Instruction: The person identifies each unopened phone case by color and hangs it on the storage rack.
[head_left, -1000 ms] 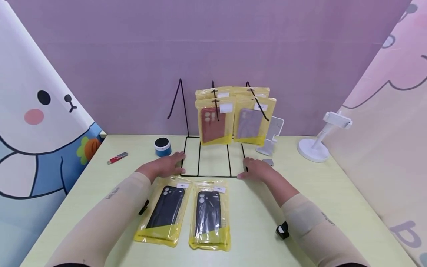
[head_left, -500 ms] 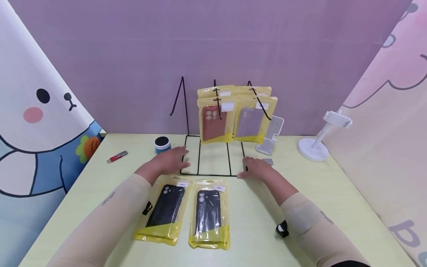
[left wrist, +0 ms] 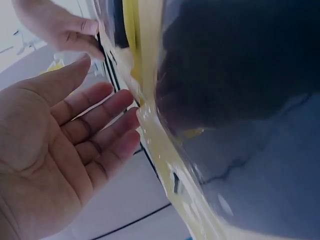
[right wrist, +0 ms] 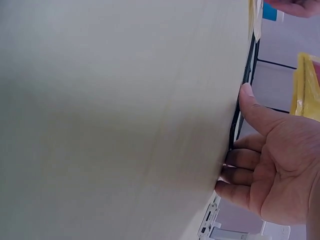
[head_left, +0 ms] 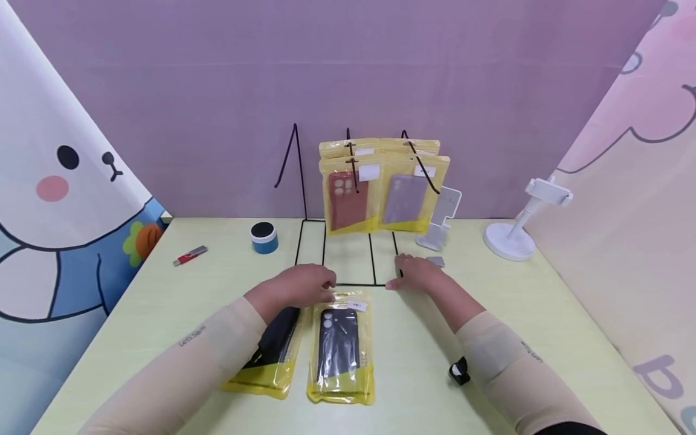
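My left hand (head_left: 298, 285) hovers over the top of a yellow-edged bag (head_left: 274, 379) holding a dark phone case. In the left wrist view its fingers lie loosely bent beside the bag's top edge, the palm holding nothing. A second bagged dark phone case (head_left: 339, 353) lies to the right on the table. My right hand (head_left: 421, 278) grips the front right corner of a black wire display rack (head_left: 373, 260), its thumb on the front bar. Bagged red (head_left: 348, 202) and purple (head_left: 405, 199) phone cases hang from the rack's middle and right hooks, more bags behind them.
The rack's left hook (head_left: 286, 154) carries no bag. Around it stand a blue jar (head_left: 264, 241) with a black top, a small phone stand (head_left: 437, 232) and a white round-based stand (head_left: 511, 241). A red USB stick (head_left: 190, 256) lies at the left.
My left hand has left the rack's front left corner and moved right and toward me, over the left bag. My right hand has stayed at the rack's right corner.
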Demonstrator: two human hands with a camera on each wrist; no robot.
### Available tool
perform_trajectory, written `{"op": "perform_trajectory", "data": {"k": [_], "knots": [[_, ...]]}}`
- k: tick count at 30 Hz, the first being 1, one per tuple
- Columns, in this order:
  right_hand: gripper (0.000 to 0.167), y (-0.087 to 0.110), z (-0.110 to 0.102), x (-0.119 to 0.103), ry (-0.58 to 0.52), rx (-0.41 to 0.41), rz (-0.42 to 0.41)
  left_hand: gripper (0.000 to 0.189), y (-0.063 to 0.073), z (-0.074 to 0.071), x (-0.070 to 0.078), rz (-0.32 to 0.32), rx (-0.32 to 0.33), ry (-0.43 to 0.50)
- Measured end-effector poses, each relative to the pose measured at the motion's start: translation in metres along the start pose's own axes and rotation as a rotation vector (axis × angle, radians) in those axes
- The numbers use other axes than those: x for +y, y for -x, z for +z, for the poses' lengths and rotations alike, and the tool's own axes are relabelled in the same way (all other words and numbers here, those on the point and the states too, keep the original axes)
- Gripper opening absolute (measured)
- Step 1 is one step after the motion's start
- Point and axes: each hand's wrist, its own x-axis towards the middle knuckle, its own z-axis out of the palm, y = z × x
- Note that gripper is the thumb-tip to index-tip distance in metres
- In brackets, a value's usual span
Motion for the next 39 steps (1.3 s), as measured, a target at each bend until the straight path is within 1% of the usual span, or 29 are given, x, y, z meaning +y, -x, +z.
{"op": "perform_trajectory", "data": {"k": [3, 8, 10, 14, 16, 19, 21, 24, 28, 33, 39], "knots": [[0.085, 0.0, 0.0, 0.0, 0.007, 0.004, -0.003, 0.014, -0.004, 0.005, 0.005, 0.003, -0.011, -0.038], [0.084, 0.0, 0.0, 0.0, 0.01, 0.008, 0.0, 0.012, -0.01, 0.011, 0.009, 0.02, 0.029, -0.119], [0.084, 0.0, 0.0, 0.0, 0.012, 0.008, -0.002, 0.012, -0.011, 0.012, 0.011, 0.023, 0.041, -0.132], [0.085, 0.0, -0.001, -0.002, 0.016, 0.008, -0.004, 0.009, -0.011, 0.012, 0.013, 0.016, 0.044, -0.13], [0.085, -0.001, -0.001, -0.002, 0.017, 0.007, -0.004, 0.01, -0.011, 0.011, 0.013, 0.022, 0.049, -0.122], [0.085, 0.0, -0.001, -0.002, 0.014, 0.008, -0.001, 0.021, -0.01, 0.008, 0.013, 0.049, 0.056, -0.102], [0.085, 0.001, -0.001, -0.002, 0.013, 0.008, -0.002, 0.027, -0.009, 0.005, 0.013, 0.071, 0.07, -0.072], [0.085, 0.003, -0.002, -0.002, -0.001, 0.009, -0.001, 0.027, -0.005, 0.0, 0.013, 0.09, 0.093, -0.005], [0.083, 0.005, -0.002, -0.002, -0.008, 0.01, -0.002, 0.022, 0.005, -0.012, 0.017, 0.102, 0.118, 0.14], [0.082, 0.005, -0.001, -0.002, 0.012, 0.02, -0.011, 0.015, 0.023, -0.033, 0.023, 0.133, 0.16, 0.29], [0.081, 0.004, -0.002, -0.004, 0.013, 0.014, 0.0, 0.011, 0.052, -0.055, 0.028, 0.16, 0.217, 0.416]]}}
